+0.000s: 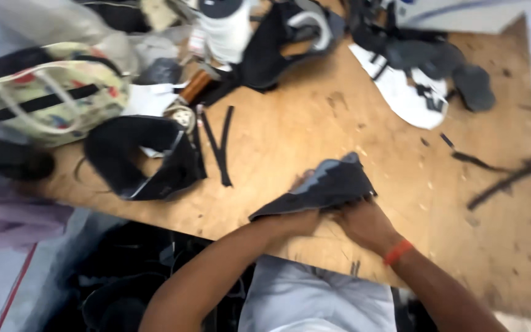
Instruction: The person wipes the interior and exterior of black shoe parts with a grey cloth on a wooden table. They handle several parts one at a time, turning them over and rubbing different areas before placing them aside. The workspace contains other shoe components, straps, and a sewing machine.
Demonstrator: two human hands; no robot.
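Cloth: I see a dark grey fabric piece (324, 187) lying folded at the near edge of the desk (314, 117).
Left hand (293, 222): closed on its lower edge.
Right hand (364, 224): pinching the right corner; I'd keep both edges aligned, flat.
Around: black strips (219, 144) and shoe parts (410, 86) lie well apart.

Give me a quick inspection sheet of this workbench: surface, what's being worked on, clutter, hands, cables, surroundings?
Surface: wooden tabletop, worn, with dark scraps and stains.
Job's things: dark fabric piece, folded, at the near edge.
Clutter: black strips; dark curved piece; patterned bag; white spool; white and black pieces.
Hands: left hand and right hand both grip the fabric's near edge; orange band on the right wrist.
Cables: nothing seen.
Surroundings: dark items under the table, blurred; pale floor at left.
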